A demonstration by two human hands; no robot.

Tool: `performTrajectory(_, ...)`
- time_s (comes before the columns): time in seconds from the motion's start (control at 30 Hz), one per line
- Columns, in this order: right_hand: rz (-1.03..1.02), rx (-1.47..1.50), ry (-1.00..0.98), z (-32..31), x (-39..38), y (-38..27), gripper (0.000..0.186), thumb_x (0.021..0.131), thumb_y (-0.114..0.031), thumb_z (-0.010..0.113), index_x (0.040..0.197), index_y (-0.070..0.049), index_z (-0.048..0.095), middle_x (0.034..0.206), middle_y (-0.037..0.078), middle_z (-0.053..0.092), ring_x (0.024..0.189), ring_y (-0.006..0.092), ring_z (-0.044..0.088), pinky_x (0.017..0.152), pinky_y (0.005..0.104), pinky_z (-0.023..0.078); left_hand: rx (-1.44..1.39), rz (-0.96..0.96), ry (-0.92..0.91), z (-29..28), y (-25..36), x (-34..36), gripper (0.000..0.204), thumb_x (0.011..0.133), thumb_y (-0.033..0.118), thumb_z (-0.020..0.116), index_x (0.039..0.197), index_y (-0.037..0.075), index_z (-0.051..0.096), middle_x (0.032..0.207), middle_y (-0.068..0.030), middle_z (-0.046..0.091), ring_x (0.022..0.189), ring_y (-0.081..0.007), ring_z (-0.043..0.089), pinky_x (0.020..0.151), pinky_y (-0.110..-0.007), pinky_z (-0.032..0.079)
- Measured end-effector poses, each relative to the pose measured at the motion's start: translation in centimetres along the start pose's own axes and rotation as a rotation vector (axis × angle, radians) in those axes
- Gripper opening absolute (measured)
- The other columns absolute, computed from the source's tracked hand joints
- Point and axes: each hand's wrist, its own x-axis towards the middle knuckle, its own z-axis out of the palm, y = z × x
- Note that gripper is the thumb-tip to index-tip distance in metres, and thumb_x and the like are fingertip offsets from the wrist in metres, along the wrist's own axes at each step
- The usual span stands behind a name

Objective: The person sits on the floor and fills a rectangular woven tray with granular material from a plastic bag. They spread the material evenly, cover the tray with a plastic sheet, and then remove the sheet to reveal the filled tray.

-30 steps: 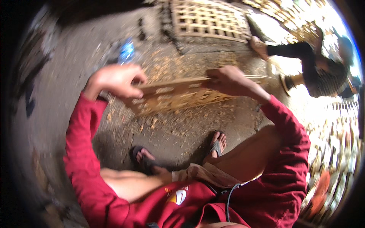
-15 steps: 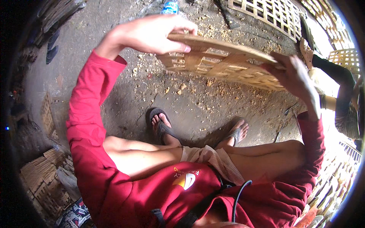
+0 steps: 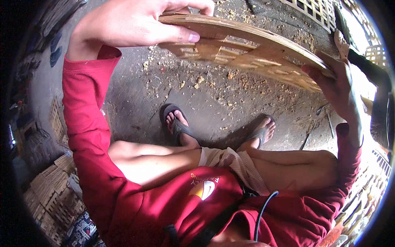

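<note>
A woven bamboo tray [image 3: 214, 31], seen nearly edge-on, is held up in front of me with its open lattice facing down. My left hand [image 3: 131, 24] closes on its left end, thumb on the near side and fingers over the rim. At the other end, my right hand [image 3: 339, 84] grips the rim, partly in shadow. The tray tilts down toward the right. Beneath it, pale crumbs [image 3: 197, 80] lie scattered over the dark ground.
My sandalled feet [image 3: 179, 127] stand on the ground below. Another lattice panel [image 3: 314, 10] lies at the far right, near another person's bare foot [image 3: 341, 43] and dark-clad leg. Woven pieces are stacked at the lower left [image 3: 49, 193] and lower right [image 3: 362, 185].
Both hands have raised the tray, so it appears larger and higher in view. My hands are slightly farther apart in the picture. The blue-labelled bottle at the top has left view.
</note>
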Motion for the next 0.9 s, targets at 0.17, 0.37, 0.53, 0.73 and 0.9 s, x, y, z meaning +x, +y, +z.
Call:
performTrajectory(0.17, 0.126, 0.226, -0.317, 0.9, 1.8, -3.0, 0.037, 0.085, -0.031, 0.075, 0.108, -0.002, 0.069, 0.086, 0.016, 0.065, 0.077, 0.0220, 0.065, 0.065, 0.0347, 0.049, -0.254, -0.215, -0.306, 0.7, -0.6, -0.6, 0.052, 0.089, 0.015, 0.069, 0.137, 0.003, 0.052, 0.125, -0.0113, 0.060, 0.116, -0.0214, 0.055, 0.102, -0.032, 0.039)
performTrajectory(0.37, -0.300, 0.364, -0.313, 6.4, 3.8, -2.2, 0.030, 0.092, -0.029, 0.066, 0.098, 0.000, 0.070, 0.064, 0.017, 0.061, 0.054, 0.0240, 0.060, 0.057, 0.0377, 0.046, -0.312, -0.357, -0.411, 4.7, -5.6, -2.3, 0.061, 0.091, 0.025, 0.070, 0.142, 0.001, 0.044, 0.137, -0.0130, 0.052, 0.128, -0.0195, 0.046, 0.109, -0.033, 0.035)
performTrajectory(0.53, -0.319, 0.313, -0.211, 8.7, 7.0, -0.3, 0.033, 0.094, -0.036, 0.063, 0.103, -0.005, 0.072, 0.087, 0.012, 0.071, 0.074, 0.0246, 0.069, 0.068, 0.0372, 0.053, -0.189, -0.397, -0.213, 4.0, -8.6, -1.7, 0.065, 0.087, 0.034, 0.074, 0.140, 0.006, 0.049, 0.140, -0.0138, 0.052, 0.127, -0.0227, 0.049, 0.108, -0.038, 0.039)
performTrajectory(0.73, -0.104, 0.086, -0.102, 7.1, 9.0, 2.6, 0.034, 0.092, -0.037, 0.065, 0.110, -0.008, 0.070, 0.095, 0.013, 0.071, 0.080, 0.0268, 0.069, 0.071, 0.0384, 0.053, 0.072, -0.029, -0.053, 0.5, -9.9, 4.4, 0.040, 0.083, 0.025, 0.075, 0.113, 0.002, 0.064, 0.097, -0.0101, 0.067, 0.086, -0.0182, 0.062, 0.077, -0.033, 0.050)
performTrajectory(0.9, -0.278, -0.037, 0.029, 6.0, 9.2, 2.8, 0.029, 0.092, -0.031, 0.066, 0.115, -0.014, 0.070, 0.109, 0.014, 0.070, 0.084, 0.0270, 0.069, 0.073, 0.0381, 0.053, 0.052, -0.195, -0.019, -1.6, -6.6, 1.9, 0.044, 0.083, 0.026, 0.076, 0.118, 0.003, 0.062, 0.107, -0.0114, 0.067, 0.101, -0.0189, 0.061, 0.089, -0.032, 0.048)
